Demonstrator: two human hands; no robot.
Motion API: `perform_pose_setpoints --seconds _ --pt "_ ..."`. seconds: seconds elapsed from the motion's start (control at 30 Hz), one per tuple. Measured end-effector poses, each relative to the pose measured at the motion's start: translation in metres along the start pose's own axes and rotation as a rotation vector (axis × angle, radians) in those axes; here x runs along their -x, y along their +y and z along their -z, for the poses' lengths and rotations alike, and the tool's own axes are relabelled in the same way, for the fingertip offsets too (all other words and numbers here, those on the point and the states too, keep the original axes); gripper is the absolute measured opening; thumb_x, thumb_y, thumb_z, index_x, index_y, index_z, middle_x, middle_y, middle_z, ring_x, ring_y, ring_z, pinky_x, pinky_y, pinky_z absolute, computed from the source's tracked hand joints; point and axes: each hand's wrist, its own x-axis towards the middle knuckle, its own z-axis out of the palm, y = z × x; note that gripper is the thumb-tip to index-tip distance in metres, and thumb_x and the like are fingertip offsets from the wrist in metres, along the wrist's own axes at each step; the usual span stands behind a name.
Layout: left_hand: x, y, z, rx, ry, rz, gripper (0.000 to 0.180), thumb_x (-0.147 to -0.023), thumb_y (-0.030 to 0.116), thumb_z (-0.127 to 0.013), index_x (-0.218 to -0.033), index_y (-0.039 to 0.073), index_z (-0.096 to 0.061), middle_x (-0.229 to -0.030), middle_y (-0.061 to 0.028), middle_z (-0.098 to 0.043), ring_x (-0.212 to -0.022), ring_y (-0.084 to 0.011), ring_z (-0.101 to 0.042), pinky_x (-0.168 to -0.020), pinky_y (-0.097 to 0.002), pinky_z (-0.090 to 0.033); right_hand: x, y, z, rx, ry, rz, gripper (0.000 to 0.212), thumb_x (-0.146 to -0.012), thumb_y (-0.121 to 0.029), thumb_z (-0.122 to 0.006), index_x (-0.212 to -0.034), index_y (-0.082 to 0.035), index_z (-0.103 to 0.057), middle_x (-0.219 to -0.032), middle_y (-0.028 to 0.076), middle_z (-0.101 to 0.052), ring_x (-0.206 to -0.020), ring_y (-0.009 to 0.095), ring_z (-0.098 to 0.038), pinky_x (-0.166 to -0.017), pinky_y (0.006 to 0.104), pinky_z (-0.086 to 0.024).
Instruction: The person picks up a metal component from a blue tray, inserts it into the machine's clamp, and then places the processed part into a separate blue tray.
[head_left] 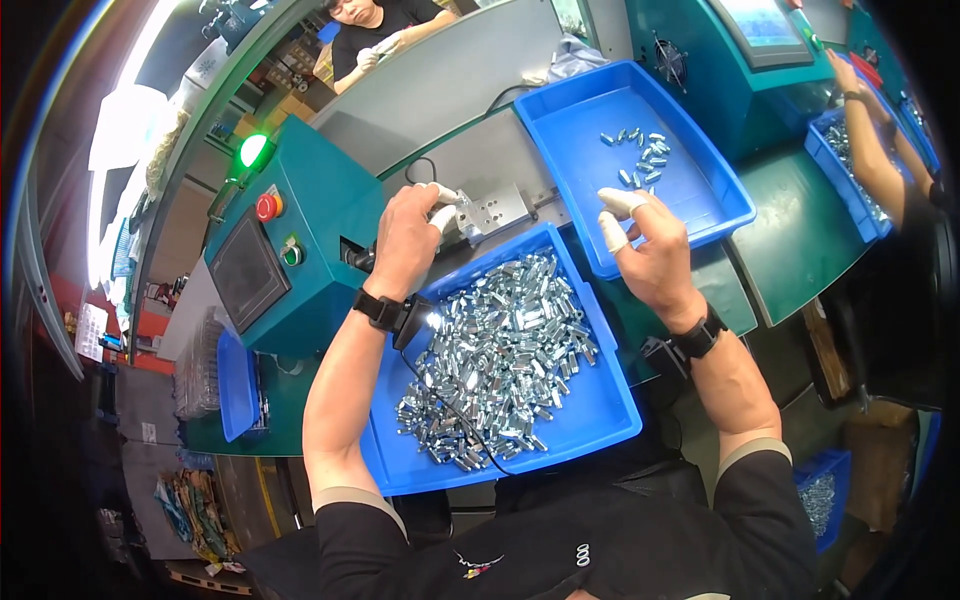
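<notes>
My left hand [405, 235] is at the metal fixture block [500, 212], its thumb and forefinger in white finger covers, closed near the block's left end. What sits between those fingertips is too small to make out. My right hand [655, 255] hovers over the near edge of the right blue tray [705, 190], thumb and covered fingers apart, with nothing visible between them. Several small shiny metal pieces [650, 155] lie in that tray. A second blue tray [590, 430], nearer to me, holds a big heap of similar metal pieces [500, 360].
Left of the fixture stands a green machine box [330, 200] with a screen [248, 270], a red button [268, 206] and a lit green lamp [256, 151]. A cable [445, 400] hangs from my left wrist across the heap. Other people work opposite and at right.
</notes>
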Motion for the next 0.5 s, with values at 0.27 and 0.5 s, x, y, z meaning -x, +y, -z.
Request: perform_pose_setpoints --seconds 0.27,0.5 --pt "0.009 -0.004 -0.001 -0.183 0.065 -0.243 0.020 -0.079 -0.003 -0.070 -0.098 0.004 -0.072 -0.090 -0.0143 -0.067 -0.098 -0.0381 -0.065 -0.089 -0.0486 -0.051 0.003 0.002 -0.001 0.050 -0.016 0.001 0.025 -0.094 -0.002 -0.076 -0.118 0.000 -0.076 -0.098 0.013 -0.075 -0.084 0.022 -0.074 -0.064 0.0297 -0.056" --pt "0.058 0.018 0.021 -0.135 0.138 -0.279 0.023 -0.088 0.004 -0.076 -0.111 0.005 -0.077 -0.096 -0.0144 -0.070 -0.099 -0.0378 -0.067 -0.089 -0.0475 -0.055 0.007 0.007 -0.005 0.097 0.014 0.048 0.022 -0.094 -0.003 -0.077 -0.116 -0.001 -0.077 -0.095 0.012 -0.075 -0.080 0.022 -0.073 -0.062 0.0294 -0.054"
